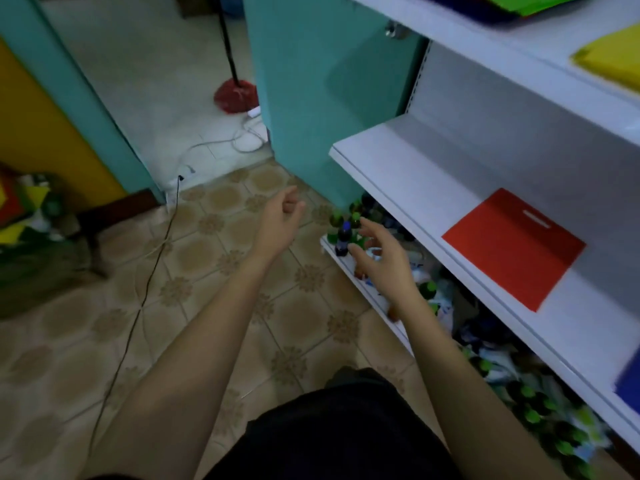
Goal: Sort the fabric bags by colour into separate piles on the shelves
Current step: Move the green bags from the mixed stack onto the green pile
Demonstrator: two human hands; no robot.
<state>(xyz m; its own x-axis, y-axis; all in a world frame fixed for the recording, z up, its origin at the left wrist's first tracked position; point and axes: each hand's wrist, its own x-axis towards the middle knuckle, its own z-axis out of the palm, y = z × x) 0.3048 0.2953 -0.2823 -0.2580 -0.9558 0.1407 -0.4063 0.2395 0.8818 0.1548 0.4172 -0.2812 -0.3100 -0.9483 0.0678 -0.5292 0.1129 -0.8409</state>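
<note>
Below, a patterned tiled floor (207, 271) is crossed by a dark cable (152, 265); a doorway is framed by teal walls (311, 98), and a red mop (235, 93) is stood beyond it. White shelves are set at the right; a red bag (512, 247) is laid flat on the middle shelf (415, 188); a blue bag (628, 379) is cut off by the frame's edge on the same shelf, well apart; a yellow bag (609, 64) is laid on the shelf above; green-capped bottles (349, 223) are crowded on the lowest shelf. A blurred heap of coloured bags (20, 209) is seen at the far left. The left hand (282, 220) is held over the floor, its grip loosely curled and empty; the right hand (377, 258) is held before the bottles, its grip spread wide, nothing held.
</note>
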